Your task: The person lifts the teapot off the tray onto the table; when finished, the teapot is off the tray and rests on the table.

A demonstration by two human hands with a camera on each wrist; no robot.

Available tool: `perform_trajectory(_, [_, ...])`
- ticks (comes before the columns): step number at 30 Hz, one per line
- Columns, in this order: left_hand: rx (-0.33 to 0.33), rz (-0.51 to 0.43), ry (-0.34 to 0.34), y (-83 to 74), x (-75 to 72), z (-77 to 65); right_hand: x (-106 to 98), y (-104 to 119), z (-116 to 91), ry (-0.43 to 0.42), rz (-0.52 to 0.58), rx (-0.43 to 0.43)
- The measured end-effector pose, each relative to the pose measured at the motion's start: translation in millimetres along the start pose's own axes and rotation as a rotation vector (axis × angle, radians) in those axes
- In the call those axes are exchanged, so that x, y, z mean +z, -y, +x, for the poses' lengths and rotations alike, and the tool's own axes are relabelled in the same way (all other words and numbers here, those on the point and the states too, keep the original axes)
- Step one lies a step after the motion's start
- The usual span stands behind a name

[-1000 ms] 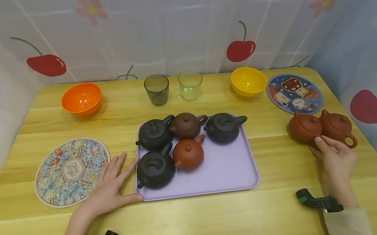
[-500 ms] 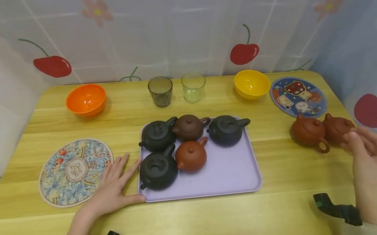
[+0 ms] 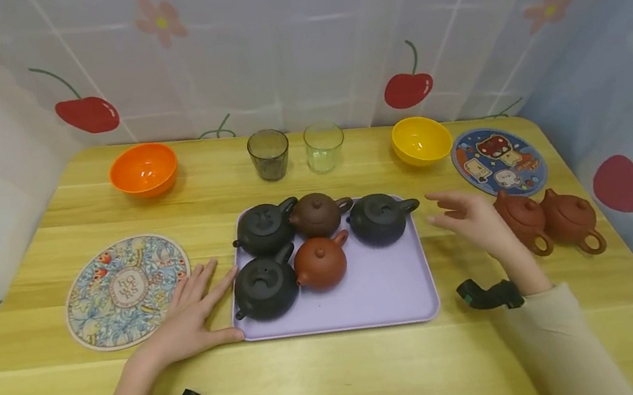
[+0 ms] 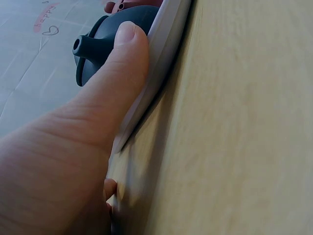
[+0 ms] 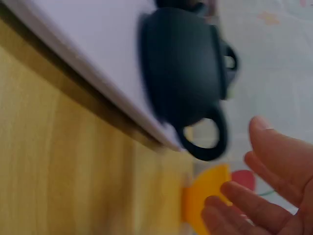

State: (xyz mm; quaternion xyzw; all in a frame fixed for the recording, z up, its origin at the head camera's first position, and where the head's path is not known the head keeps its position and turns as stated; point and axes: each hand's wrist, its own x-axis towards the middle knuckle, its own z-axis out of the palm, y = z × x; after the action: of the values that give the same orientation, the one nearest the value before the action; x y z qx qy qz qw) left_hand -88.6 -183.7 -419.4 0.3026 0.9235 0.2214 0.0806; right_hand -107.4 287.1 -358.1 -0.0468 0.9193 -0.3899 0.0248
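Note:
My left hand (image 3: 186, 318) lies at the left edge of the lilac tray (image 3: 364, 300), fingers spread, thumb at its near corner. In the left wrist view that thumb overlaps the tray's side beside a black teapot's spout (image 4: 88, 46). My right hand (image 3: 469, 218) is in the air off the tray's right edge, holding nothing, thumb and fingers apart. Its fingertips are close to the handle (image 5: 208, 142) of the right-hand black teapot (image 3: 379, 221). Also on the tray are two black teapots (image 3: 266, 230) at the left, a dark brown teapot (image 3: 318, 216) and a reddish-brown teapot (image 3: 321, 264).
Two reddish-brown teapots (image 3: 569, 220) stand side by side at the right, partly behind my right wrist. A blue round mat (image 3: 500, 161) and a yellow bowl (image 3: 421, 141) lie beyond. Two glasses (image 3: 270, 155), an orange bowl (image 3: 144, 171) and a floral mat (image 3: 126, 293) are also on the table.
My right hand has let go of the reddish-brown teapots at the right and swung left to the black teapot's handle on the tray. My left hand has stayed at the tray.

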Motion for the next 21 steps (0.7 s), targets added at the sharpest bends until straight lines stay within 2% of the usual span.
perform_trajectory(4, [0.001, 0.006, 0.0, 0.0, 0.4, 0.0, 15.3, -10.6, 23.1, 0.05, 0.082, -0.049])
perform_trajectory(7, [-0.002, 0.009, 0.001, 0.0, 1.1, -0.1, 22.5, -14.8, 32.6, 0.056, 0.094, -0.081])
perform_trajectory(16, [-0.004, 0.0, -0.002, 0.9, 4.1, -0.8, 29.9, -14.5, 35.8, 0.026, 0.108, -0.053])
perform_trajectory(21, [-0.007, 0.007, -0.004, 1.4, 2.9, -0.5, 33.3, -11.8, 34.7, -0.02, 0.075, -0.056])
